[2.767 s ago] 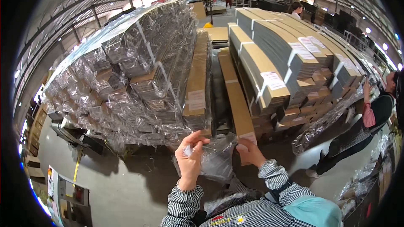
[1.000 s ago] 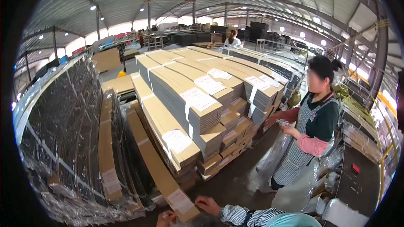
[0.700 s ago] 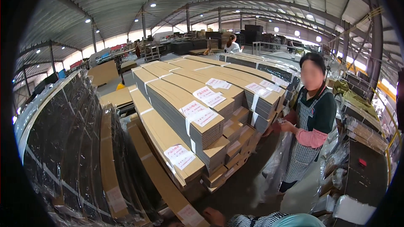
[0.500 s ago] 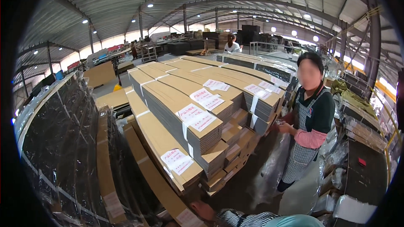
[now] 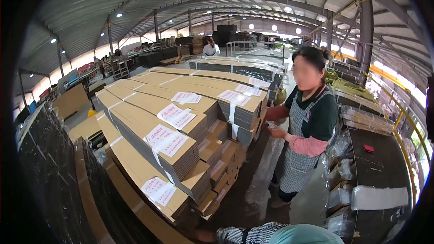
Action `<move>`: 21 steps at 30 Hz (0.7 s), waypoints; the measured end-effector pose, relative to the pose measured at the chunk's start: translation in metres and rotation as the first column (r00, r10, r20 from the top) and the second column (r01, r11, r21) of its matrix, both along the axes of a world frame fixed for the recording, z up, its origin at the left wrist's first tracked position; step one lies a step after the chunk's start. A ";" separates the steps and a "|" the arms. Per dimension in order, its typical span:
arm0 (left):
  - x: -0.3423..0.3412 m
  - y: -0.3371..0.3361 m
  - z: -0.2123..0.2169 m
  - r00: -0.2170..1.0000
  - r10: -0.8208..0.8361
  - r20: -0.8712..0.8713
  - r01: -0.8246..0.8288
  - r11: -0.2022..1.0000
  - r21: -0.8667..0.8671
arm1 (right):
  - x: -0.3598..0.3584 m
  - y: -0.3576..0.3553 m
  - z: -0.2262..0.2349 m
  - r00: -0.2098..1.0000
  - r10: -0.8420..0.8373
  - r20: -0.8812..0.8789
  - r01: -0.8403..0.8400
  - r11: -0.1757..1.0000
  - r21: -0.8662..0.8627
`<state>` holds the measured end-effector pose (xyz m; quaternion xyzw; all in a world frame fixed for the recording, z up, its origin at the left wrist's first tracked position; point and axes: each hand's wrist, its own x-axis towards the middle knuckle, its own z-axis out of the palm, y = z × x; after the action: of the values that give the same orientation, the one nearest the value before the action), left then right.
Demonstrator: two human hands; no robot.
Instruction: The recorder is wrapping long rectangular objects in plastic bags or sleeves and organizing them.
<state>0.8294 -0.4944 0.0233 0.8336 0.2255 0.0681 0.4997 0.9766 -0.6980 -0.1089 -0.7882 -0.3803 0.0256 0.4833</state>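
Note:
My right hand (image 5: 205, 235), in a striped sleeve with a dark band, is low at the bottom edge. It is close to the near lower end of a stack of flat brown cardboard bundles (image 5: 135, 129). Its fingers are dim and blurred, so whether they touch or grip anything is unclear. My left hand is outside the picture. White straps bind the bundles, and white labels with red print (image 5: 166, 140) lie on their near ends. A co-worker (image 5: 304, 122) in a checked apron stands at the stack's right side, both hands near its end by some clear plastic film (image 5: 264, 176).
Dark film-wrapped stacks (image 5: 47, 176) stand on the left, with a brown board (image 5: 72, 101) behind them. On the right is a dark surface (image 5: 377, 171) holding a small red item (image 5: 369, 148) and a white block (image 5: 379, 198). Another person (image 5: 211, 47) is farther back.
The view has swung to the right, so the stack and the co-worker appear farther left. My right hand appears slightly lower and farther left in the picture.

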 end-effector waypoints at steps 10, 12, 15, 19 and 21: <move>0.009 -0.070 0.024 0.933 0.349 -0.082 -0.228 0.400 -0.888 | -0.042 -0.027 -0.037 0.971 0.067 -0.230 -0.010 0.971 0.241; 0.011 -0.047 -0.024 0.939 0.341 -0.047 -0.206 0.447 -0.871 | -0.058 -0.014 -0.042 0.936 0.102 -0.336 -0.014 0.967 0.256; 0.012 -0.015 -0.089 0.941 0.337 0.021 -0.163 0.508 -0.845 | -0.071 0.002 -0.050 0.869 0.164 -0.467 -0.041 0.964 0.263; 0.007 0.031 -0.141 0.934 0.327 0.141 -0.087 0.593 -0.801 | -0.080 0.023 -0.066 0.770 0.234 -0.594 -0.095 0.962 0.255; 0.006 0.029 -0.137 0.946 0.268 0.185 -0.026 0.629 -0.777 | -0.089 0.016 -0.073 0.720 0.210 -0.661 -0.068 0.970 0.234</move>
<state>0.8357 -0.4656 -0.1136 0.5030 0.2268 0.1256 0.8245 0.8872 -0.6825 -0.1824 -0.6421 -0.2356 0.3117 0.6596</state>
